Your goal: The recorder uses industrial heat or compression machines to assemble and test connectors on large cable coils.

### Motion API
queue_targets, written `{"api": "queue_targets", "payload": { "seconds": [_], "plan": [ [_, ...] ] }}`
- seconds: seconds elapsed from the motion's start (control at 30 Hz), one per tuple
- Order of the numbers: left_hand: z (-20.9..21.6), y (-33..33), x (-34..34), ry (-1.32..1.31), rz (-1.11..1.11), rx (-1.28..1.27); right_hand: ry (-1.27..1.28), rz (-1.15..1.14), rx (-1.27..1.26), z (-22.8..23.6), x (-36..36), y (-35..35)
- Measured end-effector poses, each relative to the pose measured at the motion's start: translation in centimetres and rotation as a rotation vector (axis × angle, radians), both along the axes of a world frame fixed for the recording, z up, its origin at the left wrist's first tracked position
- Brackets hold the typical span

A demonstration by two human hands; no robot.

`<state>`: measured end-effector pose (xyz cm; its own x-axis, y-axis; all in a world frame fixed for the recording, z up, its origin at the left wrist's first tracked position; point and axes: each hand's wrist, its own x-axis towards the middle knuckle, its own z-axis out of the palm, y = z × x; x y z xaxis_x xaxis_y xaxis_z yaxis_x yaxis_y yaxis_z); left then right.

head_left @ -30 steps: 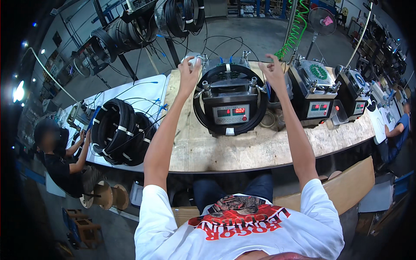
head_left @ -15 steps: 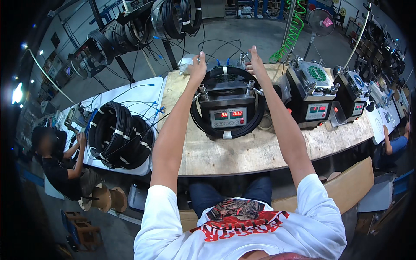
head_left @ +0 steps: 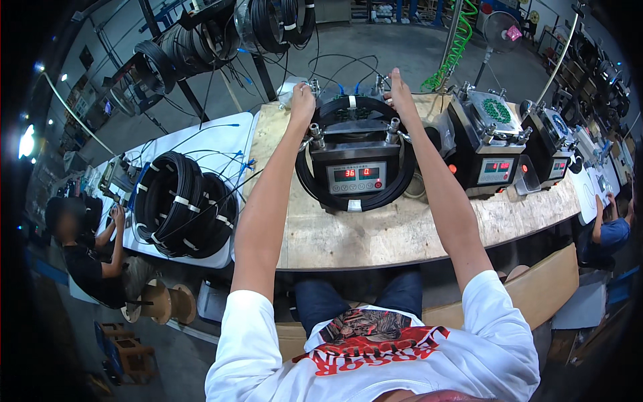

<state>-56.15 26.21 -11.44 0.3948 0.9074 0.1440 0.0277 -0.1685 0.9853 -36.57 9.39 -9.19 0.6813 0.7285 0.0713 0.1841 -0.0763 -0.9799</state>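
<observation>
Machine (head_left: 356, 151): black box on the wooden tabletop (head_left: 335, 244), at 12 o'clock from the body; its lit panel (head_left: 358, 179) faces the wearer — probably so it can be read with both hands busy
Coil (head_left: 385, 198): black loop with white ties at its 12 and 6 o'clock, ringing the machine in this view; the box likely stops it sliding away, though its far-side support is hidden
Left hand (head_left: 303, 104): at the machine's 11 o'clock, by the rear left post (head_left: 314, 86); fingers narrow and bunched, but I cannot tell whether they grip the post
Right hand (head_left: 401, 99): at the machine's 1 o'clock, by the rear right post (head_left: 381, 82); one finger upright, the others drawn in — contact with the post cannot be told
Forearms: one on each side of the coil, a spread that probably keeps the panel in sight
Near edge: curves across 6 o'clock, a strip of pale wood between it and the coil
9 o'clock side: more wood, then the coil stack (head_left: 175, 201) on a white tabletop (head_left: 218, 134)
3 o'clock side: tighter, a second machine (head_left: 492, 171) standing near the right forearm
12 o'clock side: thin cables (head_left: 360, 59) loop behind the machine
</observation>
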Motion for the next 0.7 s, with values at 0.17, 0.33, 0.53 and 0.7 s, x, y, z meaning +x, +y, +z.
{"api": "queue_targets", "payload": {
  "seconds": [0.17, 0.33, 0.53, 0.7],
  "plan": [
    [2.1, -2.1, 1.5, 0.125, 0.083, 0.216, -0.315, -0.053, 0.138, -2.5, 4.3, 2.3],
    [2.2, -2.2, -0.7, 0.232, 0.166, 0.301, -0.436, -0.005, 0.14, -0.9, -0.2, 2.2],
    [1.7, -1.5, -0.5, 0.147, 0.13, 0.442, -0.446, -0.006, 0.29, -2.2, 1.3, 2.8],
    [0.9, -0.5, -1.7, 0.147, 0.082, 0.33, -0.017, -0.001, 0.137, -1.1, 0.0, 1.8]
  ]
}}
